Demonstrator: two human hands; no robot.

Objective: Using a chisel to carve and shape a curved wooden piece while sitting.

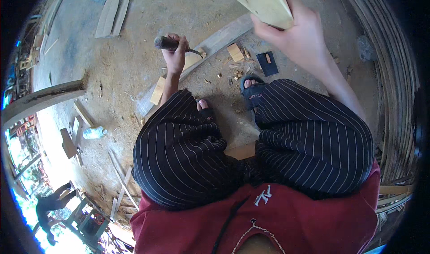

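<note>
My left hand [175,56] is closed round a chisel [165,42] with a dark, rounded handle. The chisel's thin metal blade points right, its tip at a small pale wood piece [201,53] on a long plank [224,35] lying on the ground. My right hand [304,37] grips a thick, pale wooden block [260,3], raised nearer to me and cut off by the top edge; whether it has a handle is not shown. Small wood blocks [235,52] and chips lie by the plank, beside a flat black piece [267,64] with a wood scrap on it.
My sandalled feet [253,90] stand close to the plank. Long stacked strips [398,75] line the right side. Two rounded boards [109,14] lie at the far left, and a plastic bottle [95,132] and loose sticks nearer. Another person [50,207] is at the lower left.
</note>
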